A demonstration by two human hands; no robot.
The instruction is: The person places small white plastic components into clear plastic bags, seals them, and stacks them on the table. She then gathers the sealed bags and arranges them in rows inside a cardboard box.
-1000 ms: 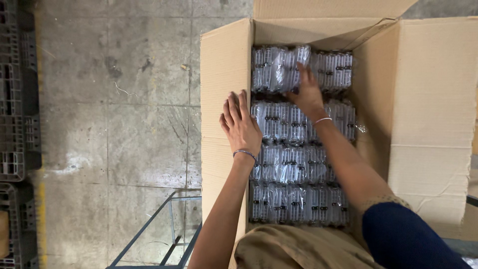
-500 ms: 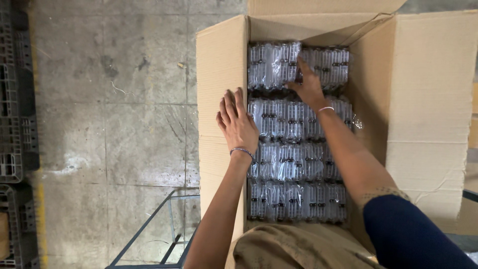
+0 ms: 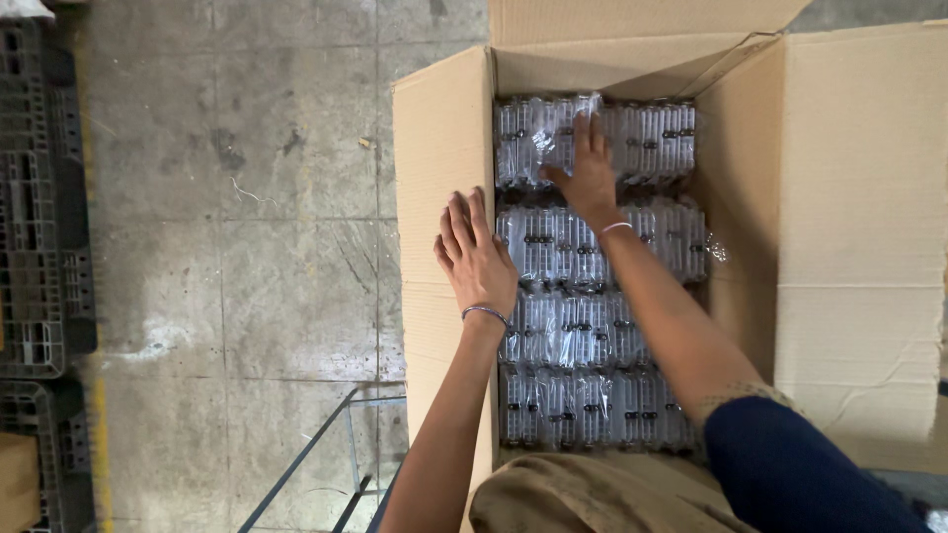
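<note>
**Two hands at an open cardboard box packed with clear plastic packs**

Inside a large open cardboard box [image 3: 439,148], rows of clear plastic packs [image 3: 578,336] lie flat, filling the box floor in four bands from the near wall to the far wall. Each pack shows small dark parts through crinkled wrap; what the parts are cannot be told.

The right hand [image 3: 585,173] reaches deep into the box and rests on the farthest row of packs [image 3: 652,138], fingers spread forward and thumb out to its left. It presses flat on the wrap, and no pack can be seen clasped in it. A thin bangle circles its wrist, and the arm runs back over the nearer rows to a dark blue sleeve [image 3: 800,464].

The left hand [image 3: 476,259] lies open and flat on the box's left flap, just left of the second row, fingers together and pointing away. It holds nothing. A thin bracelet sits at its wrist.

Left of that hand, beyond the flap, is a grey concrete floor [image 3: 247,247]. Farther left stand dark plastic pallets [image 3: 39,197]. Below the left forearm, a metal frame [image 3: 326,454] crosses the floor.
</note>
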